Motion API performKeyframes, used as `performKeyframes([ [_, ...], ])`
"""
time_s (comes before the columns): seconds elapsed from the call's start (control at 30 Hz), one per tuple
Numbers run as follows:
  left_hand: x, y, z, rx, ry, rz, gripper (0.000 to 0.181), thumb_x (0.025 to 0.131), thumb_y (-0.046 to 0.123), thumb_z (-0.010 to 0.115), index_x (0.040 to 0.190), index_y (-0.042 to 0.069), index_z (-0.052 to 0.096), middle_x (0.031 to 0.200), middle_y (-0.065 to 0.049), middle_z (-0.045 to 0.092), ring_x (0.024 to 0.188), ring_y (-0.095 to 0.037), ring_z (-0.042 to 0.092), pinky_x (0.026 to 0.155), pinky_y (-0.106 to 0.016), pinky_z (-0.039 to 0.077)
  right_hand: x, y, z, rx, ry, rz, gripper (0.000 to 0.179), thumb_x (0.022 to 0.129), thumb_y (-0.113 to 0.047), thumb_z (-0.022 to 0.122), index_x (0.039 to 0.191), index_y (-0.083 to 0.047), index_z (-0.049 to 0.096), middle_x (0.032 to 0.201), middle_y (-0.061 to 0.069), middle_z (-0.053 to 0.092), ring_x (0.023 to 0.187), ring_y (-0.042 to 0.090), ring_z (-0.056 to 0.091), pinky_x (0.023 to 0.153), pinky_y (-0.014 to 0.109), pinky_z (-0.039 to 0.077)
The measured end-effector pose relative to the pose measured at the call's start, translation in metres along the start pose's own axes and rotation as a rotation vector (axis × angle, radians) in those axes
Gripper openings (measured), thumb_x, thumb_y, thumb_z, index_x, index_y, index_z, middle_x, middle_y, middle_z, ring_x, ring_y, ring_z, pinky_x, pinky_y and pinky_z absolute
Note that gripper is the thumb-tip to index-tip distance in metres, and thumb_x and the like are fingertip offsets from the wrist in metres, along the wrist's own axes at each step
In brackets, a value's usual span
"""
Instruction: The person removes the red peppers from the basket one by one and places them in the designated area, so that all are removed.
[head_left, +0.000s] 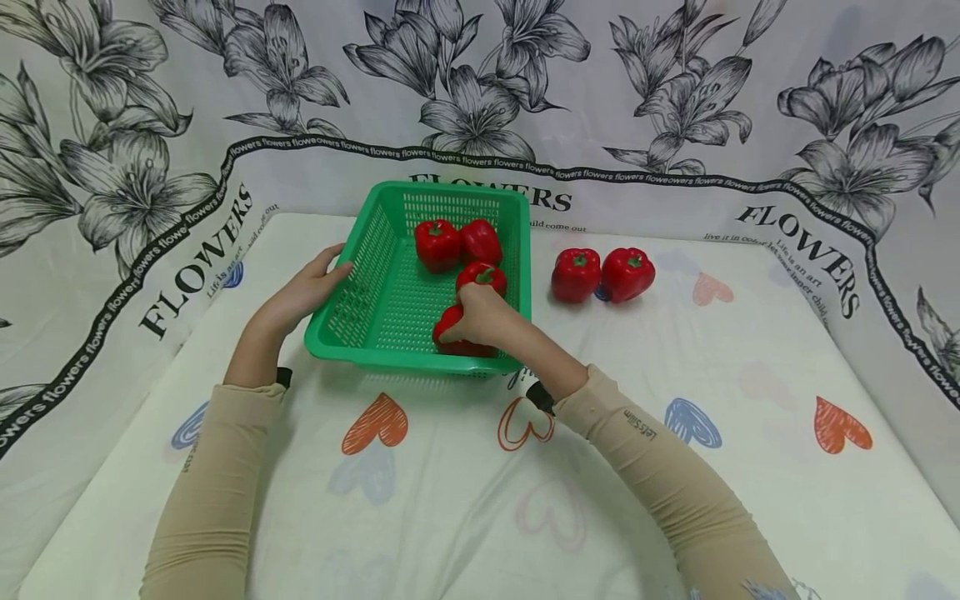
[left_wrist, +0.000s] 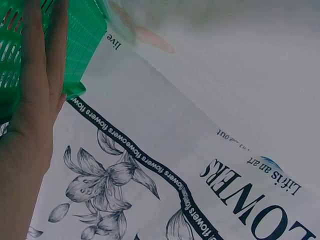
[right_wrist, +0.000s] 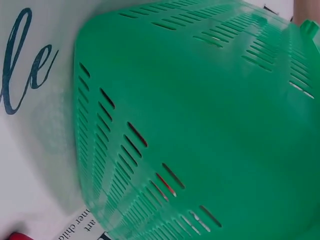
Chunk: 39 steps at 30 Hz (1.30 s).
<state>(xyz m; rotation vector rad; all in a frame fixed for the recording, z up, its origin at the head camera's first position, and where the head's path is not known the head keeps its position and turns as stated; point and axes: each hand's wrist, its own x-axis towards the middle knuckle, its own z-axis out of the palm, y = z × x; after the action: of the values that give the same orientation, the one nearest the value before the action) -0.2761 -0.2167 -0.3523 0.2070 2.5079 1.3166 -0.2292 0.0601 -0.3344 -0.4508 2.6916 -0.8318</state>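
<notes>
A person's right hand (head_left: 483,317), at 5 o'clock inside a rectangular, perforated green plastic basket (head_left: 405,360), grasped a glossy, blocky red bell pepper (head_left: 447,319), fingers and thumb curled around it. The left hand (head_left: 305,290) braced the basket's 9 o'clock side, fingers outstretched rather than clenched. Handling the pepper well probably called for a gentle grip, kept low, with the basket steadied so neighbours were not knocked. Besides it, the basket held three similar peppers: one (head_left: 435,247) at 1 o'clock, a touching one (head_left: 482,242) at 2, another (head_left: 487,275) at 3. Outside, at 3 o'clock, a nearer loose pepper (head_left: 574,279) and a farther loose pepper (head_left: 627,277) rested on white heart-printed cloth (head_left: 615,492).
</notes>
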Motion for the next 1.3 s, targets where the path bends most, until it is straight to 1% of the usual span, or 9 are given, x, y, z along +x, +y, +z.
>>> performKeyframes([
  [0.1,-0.001,0.000,0.000,0.003,0.002,0.000,0.065,0.106,0.041,0.031,0.159,0.018,0.001,0.158,-0.027,0.019,0.140,-0.048,0.031,0.111,-0.068,0.023,0.000,0.001,-0.001,-0.021,-0.040,0.022,0.040,0.081,-0.029,0.081,0.103,-0.003,0.059,0.088,0.009,0.063,0.088,0.020,0.058,0.067,0.023,0.048],
  [0.27,-0.001,0.001,0.000,0.006,0.000,0.007,0.065,0.106,0.041,0.031,0.159,0.017,0.001,0.160,-0.026,0.016,0.143,-0.047,0.025,0.111,-0.070,0.020,-0.001,0.000,-0.005,-0.046,-0.126,0.064,0.051,0.080,-0.034,0.081,0.113,-0.004,0.056,0.099,0.007,0.063,0.095,0.020,0.057,0.071,0.025,0.051],
  [0.37,0.000,0.001,0.000,0.007,-0.001,0.005,0.065,0.106,0.041,0.031,0.159,0.017,0.001,0.160,-0.026,0.015,0.144,-0.047,0.025,0.112,-0.069,0.020,-0.002,0.000,-0.005,-0.035,-0.130,0.066,0.049,0.081,-0.032,0.080,0.112,-0.004,0.057,0.098,0.008,0.064,0.095,0.020,0.057,0.071,0.025,0.052],
  [0.57,0.000,0.001,0.000,0.003,-0.002,0.004,0.065,0.106,0.040,0.031,0.159,0.018,0.000,0.159,-0.027,0.017,0.142,-0.048,0.027,0.111,-0.069,0.021,-0.002,0.001,-0.004,-0.013,-0.067,0.044,0.046,0.080,-0.033,0.080,0.108,-0.004,0.058,0.097,0.008,0.065,0.094,0.020,0.059,0.071,0.025,0.054],
  [0.77,-0.001,0.002,0.000,-0.008,-0.009,0.009,0.064,0.107,0.038,0.031,0.159,0.017,0.000,0.160,-0.026,0.015,0.146,-0.047,0.020,0.112,-0.071,0.015,-0.004,0.003,-0.006,0.050,-0.002,0.015,0.061,0.080,-0.034,0.079,0.125,-0.002,0.055,0.117,0.010,0.063,0.108,0.023,0.057,0.082,0.034,0.057],
  [0.87,-0.001,0.003,0.000,-0.003,-0.005,0.008,0.065,0.107,0.039,0.031,0.159,0.017,0.000,0.160,-0.026,0.015,0.145,-0.047,0.020,0.112,-0.071,0.015,-0.006,0.004,-0.009,0.089,0.033,-0.003,0.069,0.080,-0.033,0.080,0.134,-0.001,0.051,0.124,0.010,0.061,0.114,0.024,0.056,0.085,0.037,0.057],
  [0.97,-0.002,0.004,0.001,-0.005,-0.003,0.007,0.065,0.107,0.039,0.031,0.159,0.017,0.000,0.160,-0.026,0.015,0.146,-0.047,0.020,0.112,-0.071,0.015,-0.009,0.005,-0.012,0.135,0.060,-0.013,0.071,0.080,-0.032,0.080,0.137,-0.002,0.050,0.126,0.010,0.060,0.116,0.024,0.055,0.086,0.038,0.057],
  [1.13,-0.003,0.004,0.001,-0.009,-0.006,0.001,0.065,0.107,0.039,0.031,0.159,0.017,-0.001,0.159,-0.027,0.017,0.143,-0.048,0.024,0.111,-0.071,0.018,-0.013,0.007,-0.018,0.216,0.074,0.005,0.074,0.081,-0.033,0.079,0.141,-0.005,0.046,0.131,0.008,0.057,0.121,0.024,0.051,0.087,0.039,0.057],
  [1.3,-0.003,0.003,0.001,-0.011,-0.007,0.000,0.065,0.107,0.039,0.031,0.159,0.017,-0.001,0.158,-0.028,0.018,0.144,-0.048,0.024,0.111,-0.071,0.017,-0.017,0.012,-0.026,0.302,0.106,0.003,0.074,0.083,-0.035,0.077,0.143,-0.006,0.044,0.133,0.008,0.056,0.121,0.025,0.052,0.088,0.040,0.057],
])
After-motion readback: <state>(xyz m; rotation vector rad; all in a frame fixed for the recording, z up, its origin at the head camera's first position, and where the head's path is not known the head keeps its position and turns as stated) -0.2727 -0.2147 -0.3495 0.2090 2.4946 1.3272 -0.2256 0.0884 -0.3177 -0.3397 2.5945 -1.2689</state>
